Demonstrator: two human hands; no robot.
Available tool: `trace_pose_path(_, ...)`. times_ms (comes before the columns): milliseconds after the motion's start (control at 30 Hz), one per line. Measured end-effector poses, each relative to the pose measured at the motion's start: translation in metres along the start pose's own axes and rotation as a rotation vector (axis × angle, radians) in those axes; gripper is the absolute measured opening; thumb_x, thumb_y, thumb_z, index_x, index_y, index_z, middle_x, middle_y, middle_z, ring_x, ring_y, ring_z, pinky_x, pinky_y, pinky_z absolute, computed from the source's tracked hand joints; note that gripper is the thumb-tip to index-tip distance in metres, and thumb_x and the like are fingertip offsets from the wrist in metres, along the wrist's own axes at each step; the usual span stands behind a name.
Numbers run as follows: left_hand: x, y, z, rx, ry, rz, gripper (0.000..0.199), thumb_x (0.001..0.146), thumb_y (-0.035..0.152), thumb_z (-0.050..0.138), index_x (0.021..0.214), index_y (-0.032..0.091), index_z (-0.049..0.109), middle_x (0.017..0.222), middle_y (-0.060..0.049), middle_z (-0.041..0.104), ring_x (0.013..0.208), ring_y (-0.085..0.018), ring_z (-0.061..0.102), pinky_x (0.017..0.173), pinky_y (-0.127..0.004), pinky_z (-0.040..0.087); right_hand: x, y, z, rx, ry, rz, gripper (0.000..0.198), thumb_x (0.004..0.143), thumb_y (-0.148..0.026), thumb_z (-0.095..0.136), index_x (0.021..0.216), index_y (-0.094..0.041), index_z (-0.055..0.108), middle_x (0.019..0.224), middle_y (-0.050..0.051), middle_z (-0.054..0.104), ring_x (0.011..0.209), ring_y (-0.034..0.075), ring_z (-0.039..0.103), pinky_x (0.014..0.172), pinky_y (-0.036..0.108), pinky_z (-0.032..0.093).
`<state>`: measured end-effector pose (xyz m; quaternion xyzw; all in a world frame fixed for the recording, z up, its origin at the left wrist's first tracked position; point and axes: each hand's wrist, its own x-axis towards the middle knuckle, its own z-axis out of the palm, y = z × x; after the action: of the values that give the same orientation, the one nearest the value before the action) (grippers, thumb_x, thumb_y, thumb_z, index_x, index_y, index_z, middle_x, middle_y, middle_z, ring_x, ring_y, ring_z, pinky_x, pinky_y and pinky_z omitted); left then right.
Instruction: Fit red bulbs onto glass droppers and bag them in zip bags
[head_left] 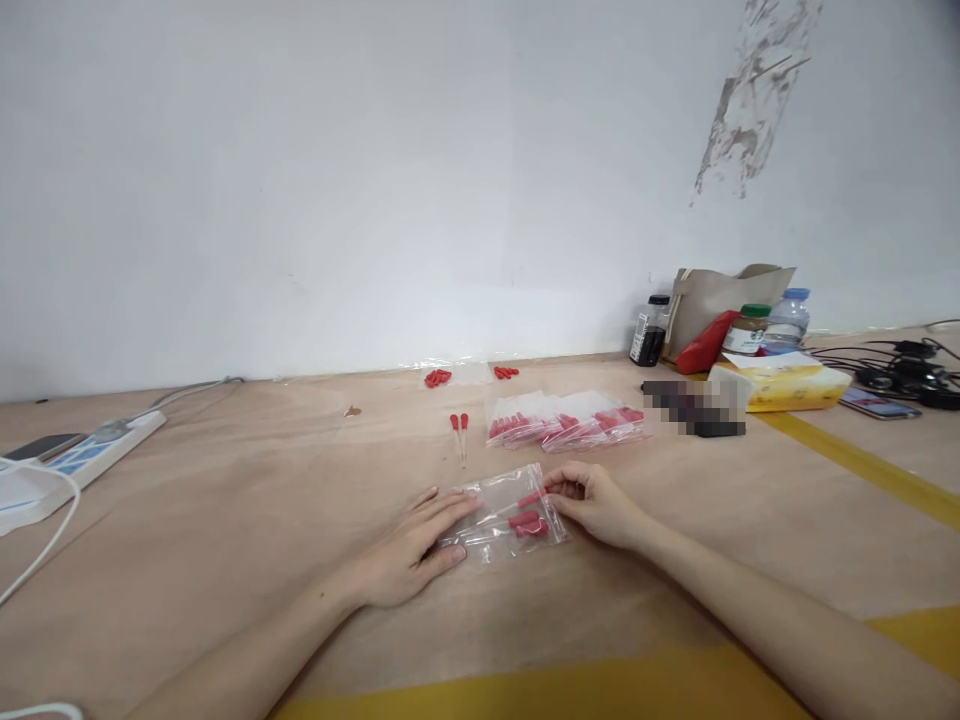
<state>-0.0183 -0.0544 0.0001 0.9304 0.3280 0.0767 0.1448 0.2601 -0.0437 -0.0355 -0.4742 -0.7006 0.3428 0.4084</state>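
A clear zip-lock bag (491, 548) lies flat on the table with several red-bulbed droppers (529, 524) inside, their bulbs towards the bag's right-hand opening. My left hand (420, 545) rests flat on the bag's left end, fingers stretched out. At the opening, the fingers of my right hand (589, 503) are pinched on the red bulb end of one dropper (531, 498), whose thin clear tube reaches into the bag. Two loose droppers (459, 425) lie just beyond the bag. Farther right is an overlapping row of filled bags (559, 420), also holding red-bulbed pieces.
Small red bulb piles (437, 378) lie near the wall. At left are a power strip (97, 455), a phone (45, 447) and white cable. At right stand a dark bottle (649, 332), a beige bag (709, 300), a green-lidded jar (746, 330) and a yellow tissue pack (795, 390).
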Motion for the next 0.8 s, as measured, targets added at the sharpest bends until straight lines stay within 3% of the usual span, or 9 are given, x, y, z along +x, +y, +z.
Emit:
trace_pose_path(100,0.001,0.000,0.000,-0.002,0.004,0.010,0.046,0.091,0.039,0.033,0.136,0.029,0.024,0.140,-0.001,0.031,0.129,-0.020,0.025,0.108,-0.042,0.015,0.001,-0.004,0.000,-0.007,-0.066,-0.008,0.016,0.073,-0.022,0.049,0.079,-0.017,0.064,0.073,0.003,0.065,0.066,0.015,0.057,0.060,0.025,0.043)
trace_pose_path(267,0.001,-0.001,0.001,0.002,-0.001,0.028,0.038,0.092,0.035,0.033,0.129,0.033,0.037,0.140,0.000,0.031,0.129,-0.021,0.024,0.107,-0.045,0.014,0.024,-0.017,-0.017,-0.234,0.135,-0.081,0.012,0.069,-0.019,0.051,0.072,-0.016,0.061,0.067,0.002,0.064,0.059,0.014,0.055,0.055,0.023,0.040)
trace_pose_path(333,0.000,-0.001,0.001,-0.006,0.009,0.037,0.036,0.092,0.034,0.034,0.127,0.032,0.040,0.139,-0.001,0.032,0.129,-0.021,0.025,0.107,-0.045,0.015,0.045,-0.027,-0.016,-0.353,0.133,-0.150,0.011,0.068,-0.017,0.051,0.070,-0.017,0.062,0.066,0.001,0.063,0.060,0.013,0.055,0.057,0.023,0.040)
trace_pose_path(400,0.000,0.000,0.001,-0.017,0.011,0.038,0.035,0.091,0.034,0.035,0.125,0.030,0.042,0.139,-0.001,0.033,0.129,-0.020,0.025,0.107,-0.043,0.015,0.070,-0.037,-0.005,-0.445,0.093,-0.148,0.014,0.068,-0.014,0.051,0.071,-0.016,0.064,0.068,0.002,0.065,0.063,0.012,0.057,0.061,0.022,0.041)
trace_pose_path(467,0.000,0.002,0.000,-0.026,0.013,0.034,0.034,0.091,0.035,0.035,0.123,0.030,0.043,0.138,-0.001,0.034,0.129,-0.019,0.026,0.107,-0.043,0.015,0.096,-0.043,0.015,-0.524,0.077,-0.009,0.014,0.070,-0.016,0.053,0.074,-0.016,0.066,0.076,0.004,0.067,0.072,0.013,0.059,0.067,0.021,0.042)
trace_pose_path(600,0.000,0.003,0.000,-0.045,0.023,0.044,0.032,0.091,0.034,0.036,0.121,0.028,0.045,0.137,-0.002,0.036,0.127,-0.019,0.028,0.107,-0.041,0.015,0.139,-0.043,0.056,-0.580,0.113,0.121,0.020,0.074,-0.020,0.052,0.086,-0.010,0.065,0.091,0.015,0.066,0.087,0.021,0.060,0.073,0.026,0.043)
trace_pose_path(800,0.000,0.001,0.001,-0.038,0.012,0.047,0.033,0.090,0.032,0.037,0.123,0.028,0.043,0.136,-0.003,0.037,0.128,-0.018,0.027,0.108,-0.041,0.014,0.169,-0.036,0.081,-0.609,0.053,0.223,0.028,0.074,-0.025,0.060,0.094,-0.006,0.063,0.096,0.021,0.062,0.090,0.026,0.059,0.073,0.031,0.045)
